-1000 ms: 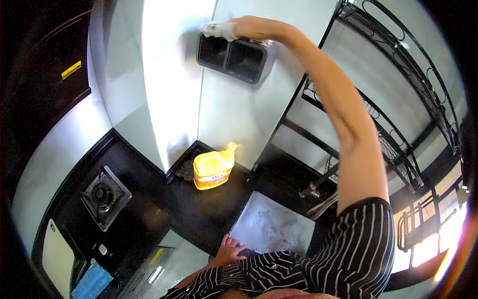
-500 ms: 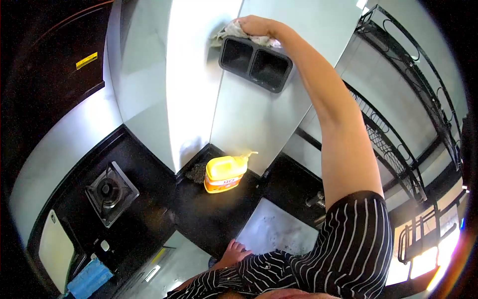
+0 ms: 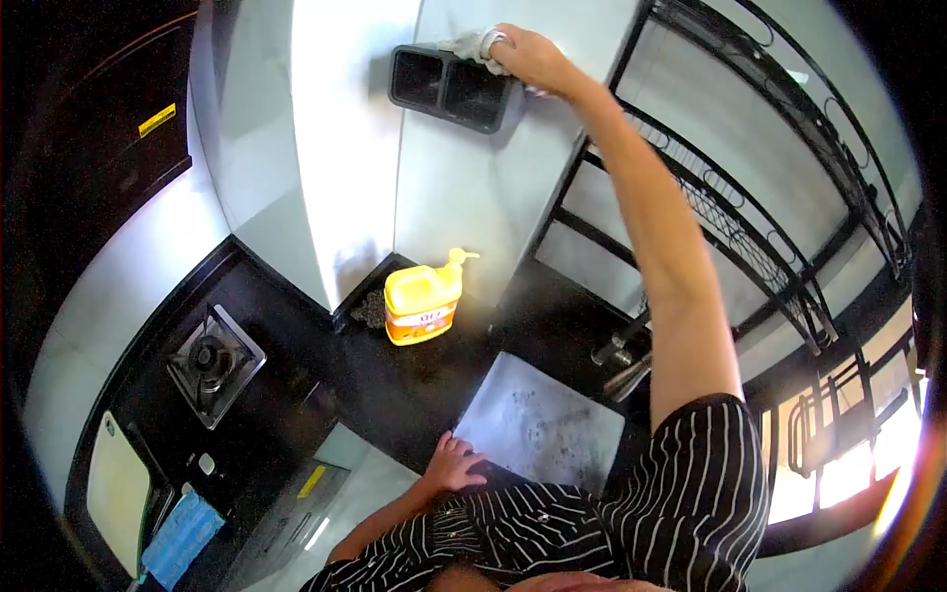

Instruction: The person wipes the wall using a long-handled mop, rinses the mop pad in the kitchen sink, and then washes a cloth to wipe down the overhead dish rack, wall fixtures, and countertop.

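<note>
High on the pale wall is a black two-compartment holder (image 3: 449,91). My right hand (image 3: 535,59) is closed on a whitish cloth (image 3: 472,46) at the holder's upper right end, and part of the cloth lies along its top edge. Low down, my left hand (image 3: 454,466) rests on the black counter's front edge, beside the sink (image 3: 541,419) of cloudy, foamy water. Its fingers are spread and hold nothing. A yellow pump bottle (image 3: 422,304) stands upright in the counter corner below the holder.
A gas burner (image 3: 209,363) is set in the counter at left, with a white board (image 3: 116,488) and a blue cloth (image 3: 183,536) nearer. The tap (image 3: 614,350) stands behind the sink. Black wire racks (image 3: 735,212) hang along the right wall, close to my right arm.
My right hand has slid rightward along the top of the holder with the cloth. My left hand stays by the sink, with more of it showing. The whole view has shifted somewhat.
</note>
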`<state>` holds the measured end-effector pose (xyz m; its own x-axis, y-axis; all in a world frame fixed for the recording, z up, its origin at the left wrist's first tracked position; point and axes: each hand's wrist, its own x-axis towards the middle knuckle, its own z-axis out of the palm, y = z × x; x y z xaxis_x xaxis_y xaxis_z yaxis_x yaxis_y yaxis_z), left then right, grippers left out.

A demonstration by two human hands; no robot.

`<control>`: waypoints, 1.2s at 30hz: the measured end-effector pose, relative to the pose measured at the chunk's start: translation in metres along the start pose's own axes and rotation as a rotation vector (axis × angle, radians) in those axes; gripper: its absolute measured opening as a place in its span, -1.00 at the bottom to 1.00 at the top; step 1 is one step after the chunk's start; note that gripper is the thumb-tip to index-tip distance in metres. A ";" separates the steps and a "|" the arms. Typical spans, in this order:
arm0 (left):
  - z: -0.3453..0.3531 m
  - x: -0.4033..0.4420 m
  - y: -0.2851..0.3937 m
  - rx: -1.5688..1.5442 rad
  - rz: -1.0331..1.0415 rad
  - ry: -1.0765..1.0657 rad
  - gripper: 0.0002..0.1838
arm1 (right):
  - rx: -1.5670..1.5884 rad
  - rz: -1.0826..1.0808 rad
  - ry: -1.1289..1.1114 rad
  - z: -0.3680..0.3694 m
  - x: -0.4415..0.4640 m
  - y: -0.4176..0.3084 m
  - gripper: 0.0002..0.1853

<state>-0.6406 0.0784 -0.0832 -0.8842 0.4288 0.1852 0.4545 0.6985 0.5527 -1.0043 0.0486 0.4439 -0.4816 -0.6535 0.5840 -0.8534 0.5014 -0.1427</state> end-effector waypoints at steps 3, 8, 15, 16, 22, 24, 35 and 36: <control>0.000 0.001 0.002 -0.004 -0.009 -0.032 -0.38 | 0.168 0.182 0.360 0.023 -0.040 -0.001 -0.59; -0.004 0.001 0.004 0.007 0.050 0.016 -0.45 | 0.341 0.211 0.878 0.114 -0.079 0.000 -0.60; -0.076 0.012 0.006 -0.292 -0.072 0.233 -0.48 | 1.281 0.733 0.553 0.152 -0.160 -0.021 -0.68; -0.092 0.014 -0.004 -0.305 -0.063 0.295 -0.49 | 1.385 0.719 0.595 0.150 -0.170 -0.028 -0.69; -0.180 0.001 -0.022 -0.320 -0.076 0.545 -0.61 | 0.728 0.119 0.681 0.078 -0.169 -0.078 -0.71; -0.179 -0.005 -0.031 -0.422 -0.121 0.518 -0.61 | 0.085 -0.210 0.596 0.081 -0.142 -0.073 -0.67; -0.171 -0.033 -0.070 -0.498 -0.156 0.360 -0.57 | 0.184 -0.057 -0.024 0.134 -0.048 -0.053 -0.47; -0.169 -0.034 -0.078 -0.471 -0.133 0.367 -0.55 | 0.233 -0.123 0.029 0.145 -0.035 -0.051 -0.49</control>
<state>-0.6639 -0.0875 0.0048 -0.9474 0.0716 0.3118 0.3157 0.3678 0.8747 -0.9732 -0.0366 0.3149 -0.3682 -0.6834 0.6304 -0.9297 0.2730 -0.2472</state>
